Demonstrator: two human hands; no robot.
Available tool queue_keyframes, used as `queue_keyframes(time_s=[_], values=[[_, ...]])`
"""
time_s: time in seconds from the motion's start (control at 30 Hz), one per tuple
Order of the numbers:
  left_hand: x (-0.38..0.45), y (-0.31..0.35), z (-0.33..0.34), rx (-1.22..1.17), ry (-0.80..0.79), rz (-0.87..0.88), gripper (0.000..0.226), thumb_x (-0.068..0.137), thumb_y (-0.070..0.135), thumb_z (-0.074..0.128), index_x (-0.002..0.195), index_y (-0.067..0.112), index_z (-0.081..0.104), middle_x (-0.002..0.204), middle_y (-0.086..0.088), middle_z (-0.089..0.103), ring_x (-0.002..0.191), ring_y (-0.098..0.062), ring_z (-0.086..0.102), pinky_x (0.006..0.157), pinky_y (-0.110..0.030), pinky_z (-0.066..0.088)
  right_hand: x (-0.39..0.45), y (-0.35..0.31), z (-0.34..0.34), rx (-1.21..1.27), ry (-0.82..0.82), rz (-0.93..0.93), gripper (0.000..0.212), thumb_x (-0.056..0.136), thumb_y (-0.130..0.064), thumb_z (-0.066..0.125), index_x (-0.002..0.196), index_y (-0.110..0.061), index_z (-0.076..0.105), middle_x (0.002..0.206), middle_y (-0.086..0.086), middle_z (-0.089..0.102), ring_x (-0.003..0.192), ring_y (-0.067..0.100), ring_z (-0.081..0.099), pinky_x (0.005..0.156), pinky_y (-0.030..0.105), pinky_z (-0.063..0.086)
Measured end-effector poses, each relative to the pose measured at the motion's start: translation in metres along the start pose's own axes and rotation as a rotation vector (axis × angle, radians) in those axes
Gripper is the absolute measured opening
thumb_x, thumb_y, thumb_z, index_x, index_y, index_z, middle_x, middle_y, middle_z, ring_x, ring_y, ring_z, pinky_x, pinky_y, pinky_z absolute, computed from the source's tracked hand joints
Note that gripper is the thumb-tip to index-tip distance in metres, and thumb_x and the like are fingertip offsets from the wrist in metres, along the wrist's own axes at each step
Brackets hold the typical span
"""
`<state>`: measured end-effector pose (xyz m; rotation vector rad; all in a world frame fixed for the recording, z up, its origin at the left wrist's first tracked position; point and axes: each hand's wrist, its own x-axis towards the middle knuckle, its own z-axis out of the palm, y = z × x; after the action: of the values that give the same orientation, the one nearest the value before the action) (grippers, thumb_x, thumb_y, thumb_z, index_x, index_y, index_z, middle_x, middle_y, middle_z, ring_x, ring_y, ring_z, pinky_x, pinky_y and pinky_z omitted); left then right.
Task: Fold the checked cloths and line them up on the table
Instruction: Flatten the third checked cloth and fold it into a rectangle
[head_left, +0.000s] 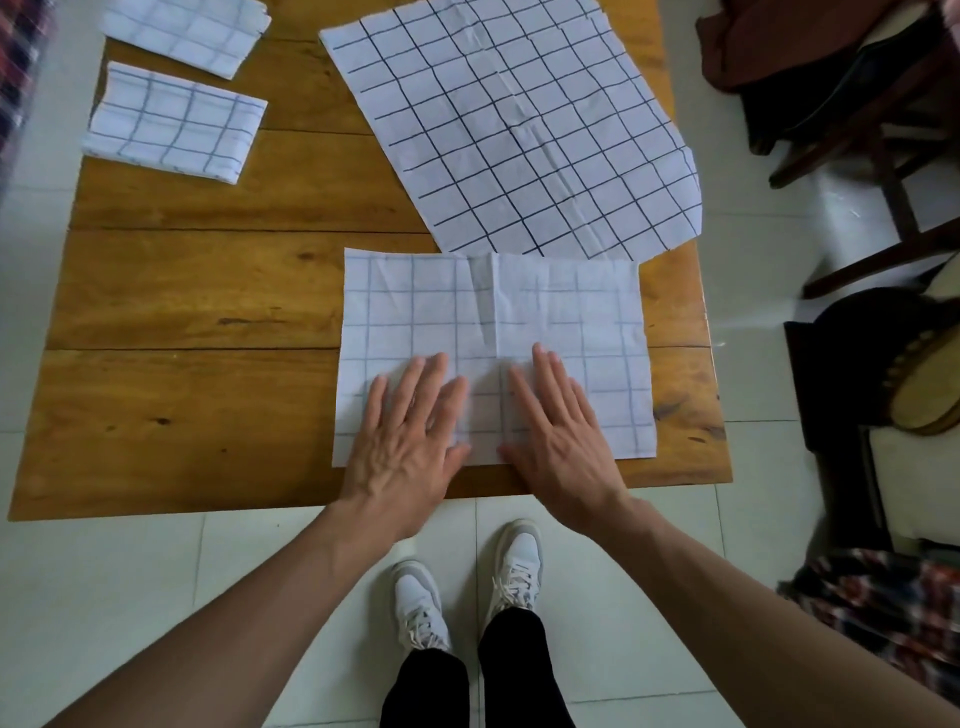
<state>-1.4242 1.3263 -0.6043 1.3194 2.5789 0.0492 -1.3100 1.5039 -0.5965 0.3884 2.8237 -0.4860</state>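
Note:
A half-folded white checked cloth (571, 306) lies near the front edge of the wooden table (208, 312), with a crease down its middle. My left hand (410, 441) and my right hand (556, 436) press flat on its near part, fingers straight, side by side. Behind it an unfolded checked cloth (519, 124) with dark lines is spread out, its right corner hanging over the table edge. Two small folded checked cloths (176, 124) (192, 31) lie one behind the other at the far left.
Dark wooden chairs (857, 119) and a round stool (924, 389) stand to the right of the table. A plaid fabric (883, 597) lies at the lower right. My white shoes (467, 587) stand on the tiled floor.

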Motion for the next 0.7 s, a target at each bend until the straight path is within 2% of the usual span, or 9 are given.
queue_keyframes(time_s=[0.13,0.23,0.4,0.5,0.57,0.63,0.7], values=[[-0.013,-0.018,0.008,0.029,-0.041,0.014,0.073,0.096,0.055,0.031,0.158,0.018,0.016,0.166,-0.008,0.0,0.153,-0.029,0.001,0.12,-0.056,0.014,-0.019,0.022,0.01,-0.031,-0.012,0.035,0.079,0.097,-0.063,0.023,0.156,-0.022,-0.009,0.162,0.005,-0.021,0.149,0.019,-0.021,0.122,0.039,-0.009],[-0.024,-0.033,0.004,0.043,-0.047,-0.018,0.072,0.096,0.054,0.027,0.158,0.019,0.015,0.166,-0.006,0.001,0.153,-0.028,0.002,0.12,-0.056,0.014,-0.032,0.039,0.007,-0.02,-0.005,0.091,0.074,0.098,-0.063,0.017,0.155,-0.027,-0.01,0.162,0.003,-0.021,0.148,0.019,-0.022,0.122,0.039,-0.01],[-0.047,-0.057,-0.006,0.009,-0.048,-0.152,0.064,0.097,0.042,0.025,0.156,0.019,0.022,0.166,-0.005,0.012,0.152,-0.028,0.012,0.118,-0.056,0.018,-0.055,0.067,-0.002,0.021,0.017,0.156,0.06,0.101,-0.041,0.016,0.157,-0.028,-0.002,0.163,0.004,-0.015,0.15,0.021,-0.018,0.123,0.049,0.002],[-0.052,-0.058,-0.015,-0.039,0.024,-0.228,0.059,0.093,0.03,0.03,0.149,0.014,0.038,0.159,-0.01,0.03,0.147,-0.031,0.025,0.112,-0.055,0.026,-0.055,0.068,-0.009,0.062,0.106,0.221,0.067,0.095,-0.011,0.036,0.156,-0.026,0.013,0.165,0.007,-0.003,0.151,0.021,-0.012,0.123,0.05,0.004],[-0.047,-0.049,-0.021,-0.086,0.088,-0.208,0.055,0.091,0.025,0.033,0.142,0.013,0.047,0.155,-0.01,0.037,0.143,-0.03,0.03,0.106,-0.051,0.032,-0.046,0.055,-0.014,0.111,0.188,0.254,0.072,0.089,0.005,0.044,0.153,-0.023,0.025,0.163,0.009,0.012,0.152,0.022,-0.003,0.123,0.048,0.01],[-0.037,-0.034,-0.024,-0.138,0.122,-0.137,0.05,0.093,0.028,0.036,0.138,0.013,0.053,0.152,-0.009,0.041,0.141,-0.028,0.034,0.103,-0.048,0.036,-0.033,0.036,-0.018,0.141,0.233,0.207,0.06,0.095,-0.002,0.046,0.151,-0.02,0.032,0.162,0.009,0.019,0.151,0.021,0.005,0.122,0.046,0.015],[-0.025,-0.018,-0.022,-0.157,0.117,-0.057,0.046,0.094,0.034,0.041,0.134,0.015,0.056,0.15,-0.009,0.045,0.139,-0.027,0.038,0.105,-0.046,0.038,-0.02,0.015,-0.019,0.162,0.182,0.128,0.052,0.102,-0.022,0.043,0.152,-0.022,0.028,0.163,0.003,0.012,0.151,0.017,-0.001,0.122,0.037,0.005]])
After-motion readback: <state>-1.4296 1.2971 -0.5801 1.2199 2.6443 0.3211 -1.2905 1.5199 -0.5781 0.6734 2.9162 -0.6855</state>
